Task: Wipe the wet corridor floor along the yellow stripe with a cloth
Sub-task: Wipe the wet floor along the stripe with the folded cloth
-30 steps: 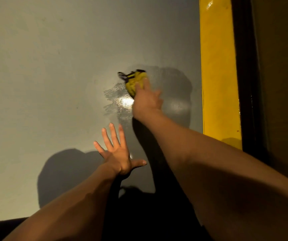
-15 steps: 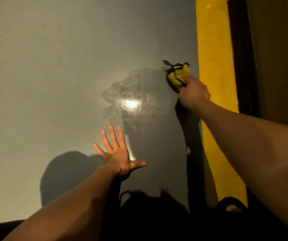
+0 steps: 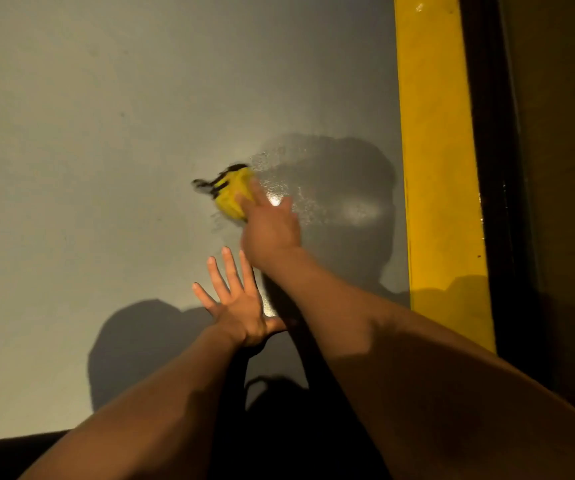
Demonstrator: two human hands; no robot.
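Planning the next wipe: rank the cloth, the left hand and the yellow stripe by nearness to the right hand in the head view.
1. Cloth: under the right hand fingers.
2. Left hand: just below, flat on the floor.
3. Yellow stripe: far right.

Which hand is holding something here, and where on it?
The right hand presses the yellow cloth to the floor, fingers over its near right end; the grip is blurred. The left hand lies flat, holding nothing.

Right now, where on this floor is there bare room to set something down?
The grey floor left of the cloth and beyond the left hand is bare and looks dry. Crowded: the right hand wiping with the cloth, and the wet patch between it and the yellow stripe.
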